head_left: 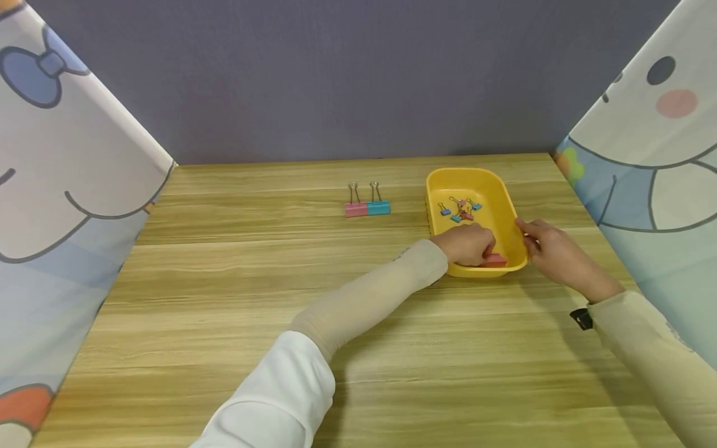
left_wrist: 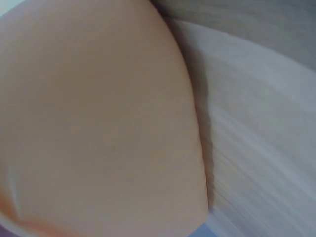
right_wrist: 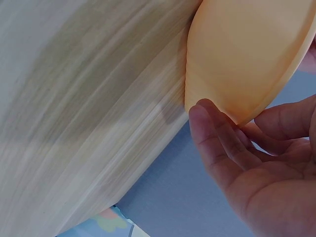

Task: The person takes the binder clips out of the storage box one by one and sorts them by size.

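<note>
The left hand pinches a pinkish-red clip at the near end of the yellow tray; the right hand grips the tray's right rim. Small clips lie farther inside; left of it, a pink clip adjoins a blue clip.

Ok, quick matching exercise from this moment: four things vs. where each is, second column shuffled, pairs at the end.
1. Turquoise binder clip
2. Small binder clips
3. Left grip
4. Right grip

A. Outer right side of the yellow tray, pinching its edge
B. On the wooden table, beside a pink binder clip
C. Inside the tray, at a pinkish-red clip by the near wall
D. Loosely grouped on the tray's floor

Pairs: 1-B, 2-D, 3-C, 4-A
</note>
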`<state>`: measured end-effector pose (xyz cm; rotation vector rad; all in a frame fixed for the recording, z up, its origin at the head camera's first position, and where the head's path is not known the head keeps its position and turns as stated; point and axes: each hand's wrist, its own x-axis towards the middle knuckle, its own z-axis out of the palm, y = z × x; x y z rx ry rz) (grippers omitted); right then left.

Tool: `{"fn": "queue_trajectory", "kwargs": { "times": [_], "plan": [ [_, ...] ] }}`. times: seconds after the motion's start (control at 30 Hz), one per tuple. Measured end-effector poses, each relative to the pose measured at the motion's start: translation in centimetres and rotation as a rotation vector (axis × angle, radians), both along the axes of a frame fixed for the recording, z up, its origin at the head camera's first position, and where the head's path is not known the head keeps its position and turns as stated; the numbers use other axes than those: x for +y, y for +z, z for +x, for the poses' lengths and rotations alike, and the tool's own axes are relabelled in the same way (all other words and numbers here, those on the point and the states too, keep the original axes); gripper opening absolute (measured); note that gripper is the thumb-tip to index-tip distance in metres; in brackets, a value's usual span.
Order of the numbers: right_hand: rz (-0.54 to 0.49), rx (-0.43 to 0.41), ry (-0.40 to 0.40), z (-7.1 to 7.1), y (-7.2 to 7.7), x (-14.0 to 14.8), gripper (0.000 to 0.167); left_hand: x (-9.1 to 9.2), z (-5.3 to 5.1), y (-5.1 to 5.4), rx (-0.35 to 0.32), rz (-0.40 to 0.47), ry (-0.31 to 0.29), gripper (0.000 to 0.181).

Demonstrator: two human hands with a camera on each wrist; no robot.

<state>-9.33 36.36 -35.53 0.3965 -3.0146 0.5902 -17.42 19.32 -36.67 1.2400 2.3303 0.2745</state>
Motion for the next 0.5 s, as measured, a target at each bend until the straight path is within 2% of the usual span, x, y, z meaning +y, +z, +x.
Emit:
{"fn": "queue_trajectory", "kwargs": {
  "times": [0.2,0.37,0.5],
  "plan": [
    [-0.002,0.015,0.017,0.1,0.08,0.12,0.039,0.36,-0.05,-0.13,0.014,-0.007,0.013,0.007],
    [-0.012,-0.004,0.012,-0.01,0.12,0.11,0.039,0.54,0.0,-0.09,0.011,-0.017,0.028,0.008],
    [-0.018,-0.006,0.001,-0.03,0.01,0.12,0.04,0.38,-0.15,-0.07,0.025,-0.013,0.014,0.01]
  ]
}}
